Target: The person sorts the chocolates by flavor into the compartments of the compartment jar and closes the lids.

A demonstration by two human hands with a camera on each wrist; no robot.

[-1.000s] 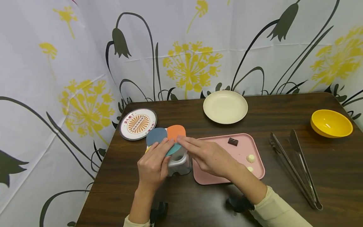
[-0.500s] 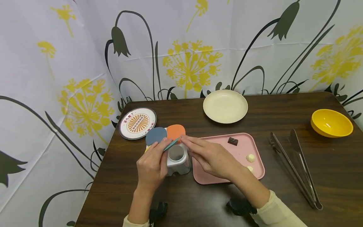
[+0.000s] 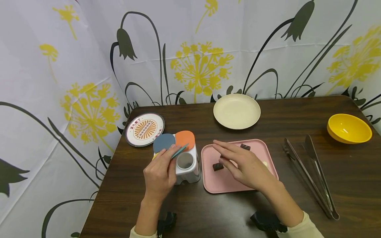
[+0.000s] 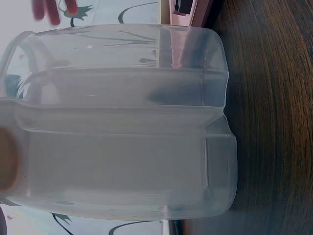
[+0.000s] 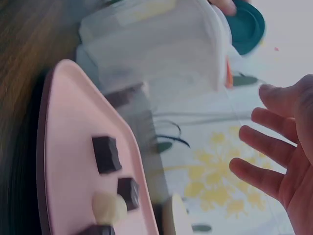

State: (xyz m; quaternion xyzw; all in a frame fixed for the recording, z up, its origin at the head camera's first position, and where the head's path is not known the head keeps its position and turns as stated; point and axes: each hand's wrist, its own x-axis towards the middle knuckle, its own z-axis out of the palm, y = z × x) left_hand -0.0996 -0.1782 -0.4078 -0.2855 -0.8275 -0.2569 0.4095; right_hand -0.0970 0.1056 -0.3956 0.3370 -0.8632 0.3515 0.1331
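We see the left hand [image 3: 160, 177] pinching the teal lid [image 3: 180, 151] up off the white box [image 3: 187, 167] on the bench [image 3: 342, 180] (one well [image 3: 185, 160] uncovered). The right hand [image 3: 244, 165] hovers over the pink tray [image 3: 221, 181], fingers loosely spread, holding nothing, just above a chocolate [image 3: 218, 166].

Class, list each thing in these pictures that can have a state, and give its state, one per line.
Teal lid: flipped up, held by the left hand.
Container compartment: open, contents not visible.
Blue lid: closed.
Orange lid: closed.
Right hand: open, above the pink tray.
Cream plate: empty.
Yellow bowl: empty.
Tongs: lying unheld.
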